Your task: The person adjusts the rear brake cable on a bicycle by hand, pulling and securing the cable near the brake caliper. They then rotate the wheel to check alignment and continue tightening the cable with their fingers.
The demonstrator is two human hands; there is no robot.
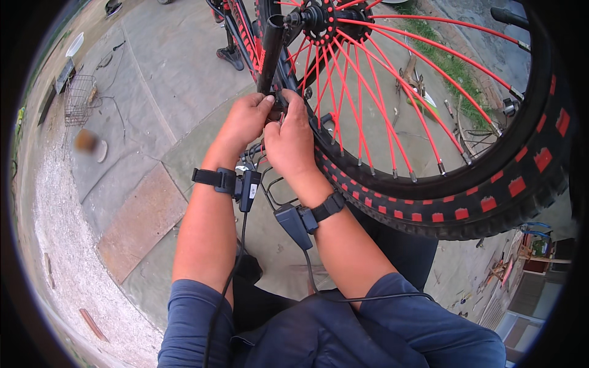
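The bicycle wheel [442, 216] has red spokes and a black tyre with red tread blocks; it fills the upper right, just right of my hands. A black frame tube [270, 52] with an open end stands beside its hub [325, 23]. At the tube's lower end, my left hand [245, 119] is closed, thumb and fingers pinched together. My right hand [289, 135] is closed close against it, its fingers bent at a small dark part [279, 105] near the rim. What the fingers hold is mostly hidden, so its kind cannot be made out.
Black straps with small boxes and cables [244, 245] cross both forearms. A rusty flat sheet [142, 221] lies on the concrete at left, with a wire basket [78, 98] beyond. Tools and scraps [503, 270] are scattered at right. Grass [448, 67] shows behind the spokes.
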